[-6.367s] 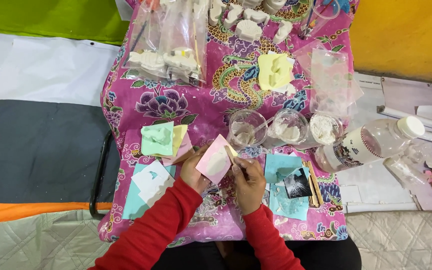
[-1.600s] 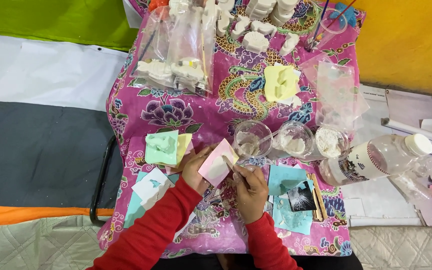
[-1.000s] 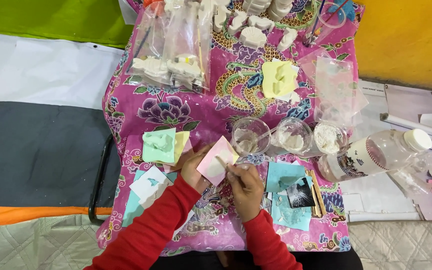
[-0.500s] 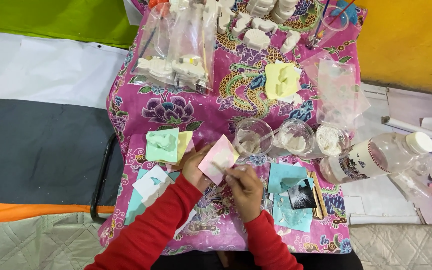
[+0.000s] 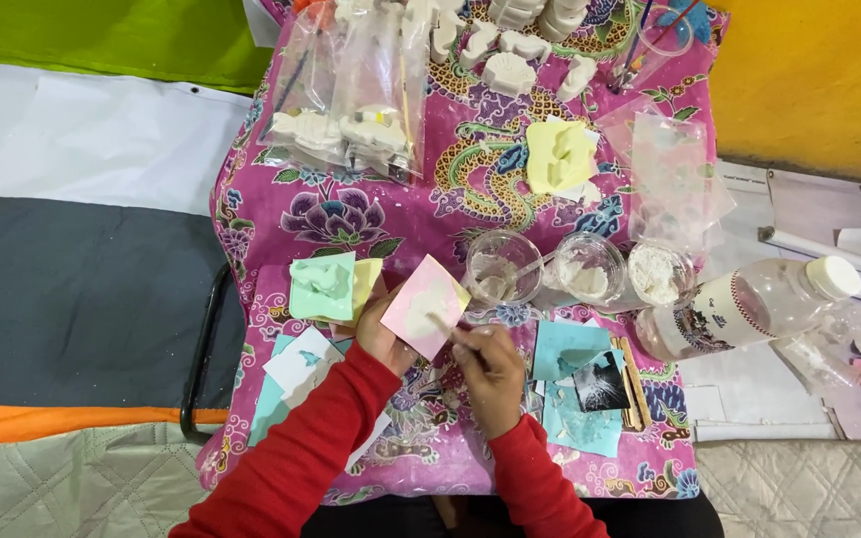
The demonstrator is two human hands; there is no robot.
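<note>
Pink square mould (image 5: 425, 305) tilted above the flowered pink cloth (image 5: 281, 209), gripped from below by left hand (image 5: 383, 334), fingers wrapped on its lower edge. Right hand (image 5: 488, 367) pinched narrow around a thin stick (image 5: 442, 323), tip on the mould's white filling. Just beyond: clear cup (image 5: 502, 265); beside: green mould (image 5: 322, 286).

Bright, even light falls from above, so colours read vivid and shadows stay soft and short under the hands. Faint glare sits on the clear plastic bags (image 5: 351, 90) and the plastic bottle (image 5: 749, 304). Focus is sharp throughout, with slight wide-angle bending toward the edges.
</note>
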